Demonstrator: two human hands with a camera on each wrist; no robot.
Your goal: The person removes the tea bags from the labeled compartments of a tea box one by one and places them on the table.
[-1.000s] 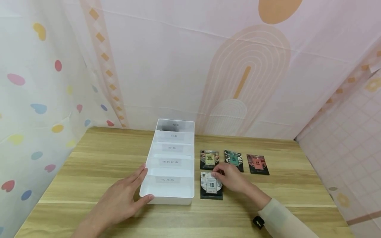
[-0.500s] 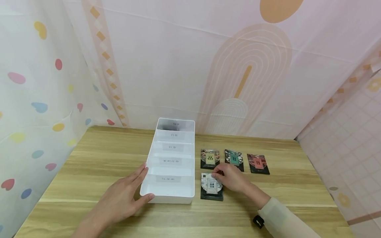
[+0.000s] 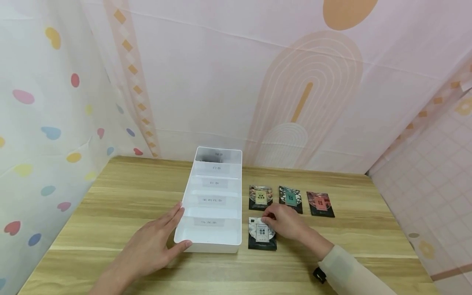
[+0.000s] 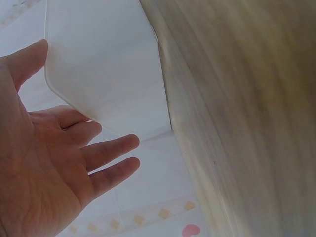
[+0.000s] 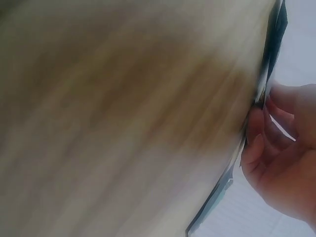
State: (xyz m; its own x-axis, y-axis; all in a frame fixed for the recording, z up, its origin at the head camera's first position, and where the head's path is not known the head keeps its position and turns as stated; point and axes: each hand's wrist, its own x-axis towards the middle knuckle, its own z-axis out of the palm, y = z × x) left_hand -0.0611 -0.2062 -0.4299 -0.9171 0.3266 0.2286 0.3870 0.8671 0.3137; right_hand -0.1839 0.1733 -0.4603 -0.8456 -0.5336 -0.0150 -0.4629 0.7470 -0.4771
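A white divided box (image 3: 208, 248) stands lengthwise on the table, left of several printed sachets. My left hand (image 3: 151, 243) rests along its left wall, fingers nearly straight, thumb on the near rim corner. In the left wrist view the fingers (image 4: 111, 153) spread beside the box wall (image 4: 113, 64). My right hand (image 3: 285, 221) pinches the upper right edge of a black sachet with a white label (image 3: 262, 235), which lies beside the box. From the right wrist camera, thumb and bent fingers (image 5: 254, 153) meet at the sachet's dark edge (image 5: 271, 47).
Behind the white-labelled sachet lie a yellow-labelled sachet (image 3: 260, 197), a green-labelled sachet (image 3: 291, 198) and a red-labelled sachet (image 3: 321, 203). The box has several compartments with paper labels; something dark sits in the farthest. Printed cloth (image 3: 206, 82) hangs behind the wooden table (image 3: 147, 176).
The white-labelled sachet has slid slightly toward me under my right hand, widening its gap to the yellow-labelled one. My left hand stays at the box.
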